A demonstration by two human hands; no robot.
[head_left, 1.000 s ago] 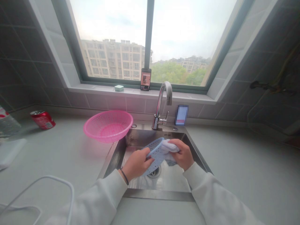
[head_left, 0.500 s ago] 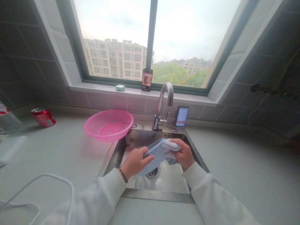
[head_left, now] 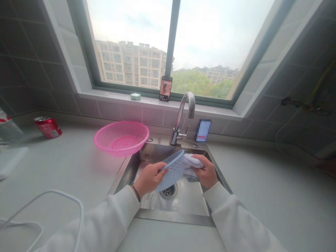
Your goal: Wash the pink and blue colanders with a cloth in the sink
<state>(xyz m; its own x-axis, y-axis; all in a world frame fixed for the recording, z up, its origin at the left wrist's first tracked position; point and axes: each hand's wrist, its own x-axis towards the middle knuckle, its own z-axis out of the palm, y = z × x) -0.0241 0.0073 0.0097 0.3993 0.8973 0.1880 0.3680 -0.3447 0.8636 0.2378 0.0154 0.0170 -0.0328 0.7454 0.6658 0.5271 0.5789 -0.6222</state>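
Observation:
Over the steel sink [head_left: 147,151], my left hand [head_left: 147,178] grips the rim of a small blue perforated basket [head_left: 172,170], tilted on edge. My right hand [head_left: 206,172] is closed on a white cloth [head_left: 191,161] pressed against the basket's inner side. Both hands hover above the drain [head_left: 168,191], below the curved tap [head_left: 183,115].
A pink basket [head_left: 121,138] rests on the counter, overhanging the sink's left edge. A red can [head_left: 48,126] lies far left. A white cable [head_left: 52,206] loops at the near left. A phone [head_left: 165,88] and a small green block [head_left: 135,96] stand on the sill.
The blue basket has turned a little more upright in my hands. The cloth stays pressed on it. The view has shifted slightly.

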